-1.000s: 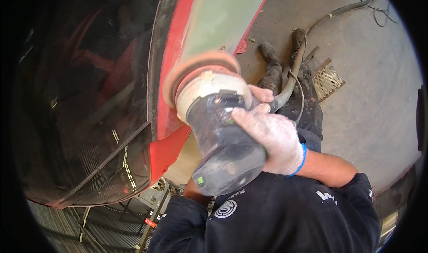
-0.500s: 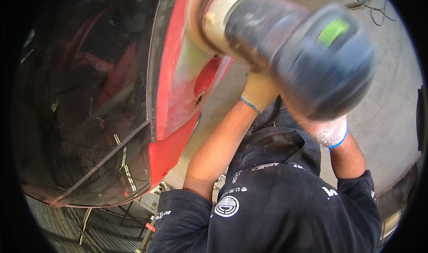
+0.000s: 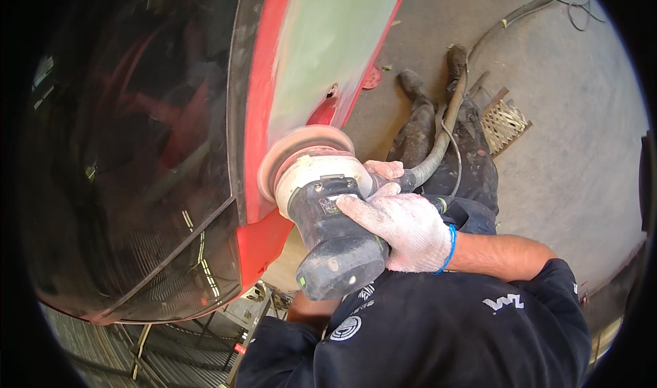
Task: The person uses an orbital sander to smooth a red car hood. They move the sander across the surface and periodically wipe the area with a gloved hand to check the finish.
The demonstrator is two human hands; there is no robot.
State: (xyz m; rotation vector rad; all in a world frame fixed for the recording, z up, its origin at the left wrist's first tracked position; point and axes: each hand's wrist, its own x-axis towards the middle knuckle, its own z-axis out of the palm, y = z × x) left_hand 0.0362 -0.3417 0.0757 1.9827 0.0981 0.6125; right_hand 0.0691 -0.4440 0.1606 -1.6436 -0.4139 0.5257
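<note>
At 6 o'clock, a dark sleeve (image 3: 438,333) fills the lower frame. Just above it, at centre, the right hand (image 3: 404,227) in a white glove is closed around the sander (image 3: 335,230); its grip holds the dark housing from the 3 o'clock side. The left hand (image 3: 383,170) is mostly hidden behind the tool; only gloved fingertips are seen at the housing's far edge, so its grip cannot be told. The sander's round pad (image 3: 301,148) is pressed flat against the panel (image 3: 321,53), at the lower end of a pale green filled area bordered in red. A grey hose (image 3: 445,128) is run from the sander toward 1 o'clock, across the dark trouser legs (image 3: 424,135). Dark glass (image 3: 130,183) lies at 9 o'clock. A woven mat (image 3: 505,122) rests on the concrete floor (image 3: 568,169) at 2 o'clock.
</note>
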